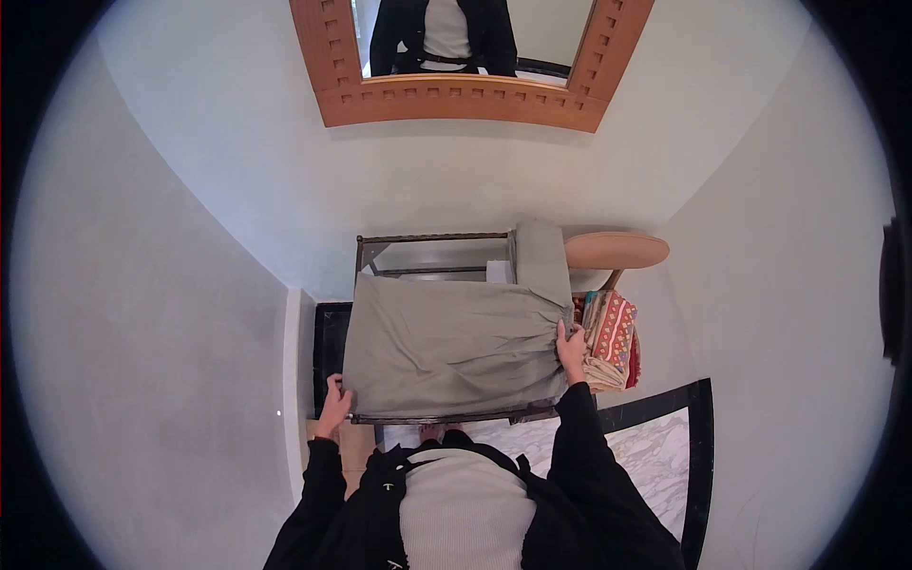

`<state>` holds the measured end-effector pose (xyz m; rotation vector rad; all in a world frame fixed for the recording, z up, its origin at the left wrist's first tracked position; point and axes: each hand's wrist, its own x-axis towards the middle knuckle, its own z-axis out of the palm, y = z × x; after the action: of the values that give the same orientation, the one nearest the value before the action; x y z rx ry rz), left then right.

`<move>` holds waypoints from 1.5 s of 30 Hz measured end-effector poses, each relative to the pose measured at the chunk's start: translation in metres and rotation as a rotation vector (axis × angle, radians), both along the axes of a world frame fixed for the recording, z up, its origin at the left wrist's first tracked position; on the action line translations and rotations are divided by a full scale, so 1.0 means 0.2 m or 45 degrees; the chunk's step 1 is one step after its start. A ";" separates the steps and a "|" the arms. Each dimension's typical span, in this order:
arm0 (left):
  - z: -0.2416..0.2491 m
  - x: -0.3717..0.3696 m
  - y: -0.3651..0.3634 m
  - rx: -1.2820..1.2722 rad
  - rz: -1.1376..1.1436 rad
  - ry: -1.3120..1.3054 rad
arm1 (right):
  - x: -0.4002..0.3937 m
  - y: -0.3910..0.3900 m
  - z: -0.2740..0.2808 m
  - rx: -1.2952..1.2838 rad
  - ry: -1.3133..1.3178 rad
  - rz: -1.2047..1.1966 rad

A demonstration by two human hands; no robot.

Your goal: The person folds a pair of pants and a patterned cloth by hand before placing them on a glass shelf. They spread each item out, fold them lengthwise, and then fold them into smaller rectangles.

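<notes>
Cloth [446,347] covers the metal rack [432,237]; I see my left hand [333,404] gripping its near left corner, my right hand [571,350] grasping its right edge.

Soft, even light; heavy fisheye bend — black vignette at edges.

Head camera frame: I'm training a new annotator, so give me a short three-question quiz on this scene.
1. True or false: both hands touch the grey cloth spread over the metal rack.
2. What lies just right of the right hand? A) patterned folded textiles B) a bucket C) a lamp
3. Fill in: the left hand grips the cloth's near ____ corner.

Key: 1 true; 2 A, the patterned folded textiles; 3 left.
</notes>
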<state>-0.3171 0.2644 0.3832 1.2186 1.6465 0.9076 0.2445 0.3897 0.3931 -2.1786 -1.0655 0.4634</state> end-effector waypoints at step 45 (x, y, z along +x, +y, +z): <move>1.53 1.32 0.33 0.752 -0.728 0.164 | -0.78 -0.15 1.34 0.552 0.517 0.773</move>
<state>-0.0532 0.3296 0.6891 2.0510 1.0307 0.9781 0.0876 0.3606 0.6603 -1.2908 -1.4220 0.8134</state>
